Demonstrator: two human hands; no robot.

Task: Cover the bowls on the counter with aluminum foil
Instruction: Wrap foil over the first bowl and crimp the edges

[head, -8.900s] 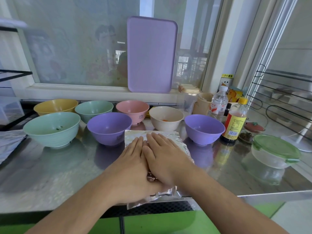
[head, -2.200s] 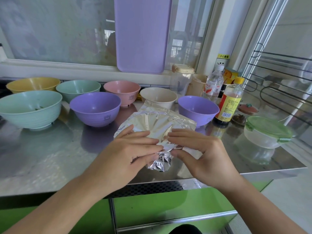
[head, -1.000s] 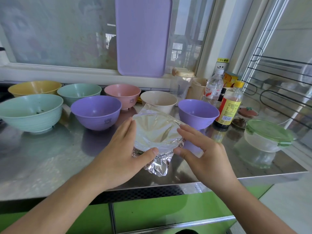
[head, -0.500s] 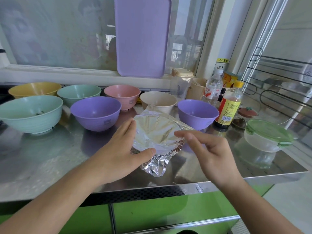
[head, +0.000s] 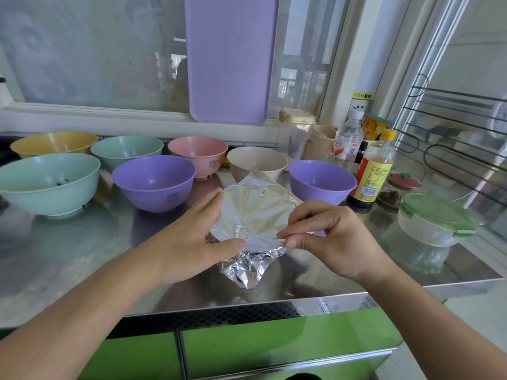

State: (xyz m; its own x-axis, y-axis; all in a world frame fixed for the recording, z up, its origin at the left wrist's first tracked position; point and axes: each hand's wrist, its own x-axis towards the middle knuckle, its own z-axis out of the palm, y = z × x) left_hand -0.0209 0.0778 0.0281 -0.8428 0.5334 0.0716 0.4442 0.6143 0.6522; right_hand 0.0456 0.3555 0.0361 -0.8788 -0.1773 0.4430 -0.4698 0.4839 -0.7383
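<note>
While our left hand [head: 192,237] lies against the near-left side of the foil-covered bowl [head: 255,215], fingers straight along the rim and thumb pressed on the front edge, our right hand [head: 326,237] pinches the foil [head: 252,267] at the near-right rim between thumb and curled forefinger. We judge the step in hand to be crimping: the sheet already lies across the mouth of this bowl, which stands near the front edge of the worktop [head: 68,256], and we are folding its margin down round the rim. A crumpled flap hangs loose at the front, and the far corner stands up in a peak towards the cream bowl [head: 258,163], so the seal is not finished.

Next, we think, the pinch should work on round the rim, pressing the flap and the raised corner down against the wall of the bowl while the left hand steadies it; thin foil tears easily, so a gentle pull is called for.

Seven bowls are uncovered behind: two purple bowls [head: 153,182], two green bowls [head: 49,182], a yellow bowl [head: 55,142], a pink bowl [head: 197,153] and the cream one. Most of the task remains.
</note>
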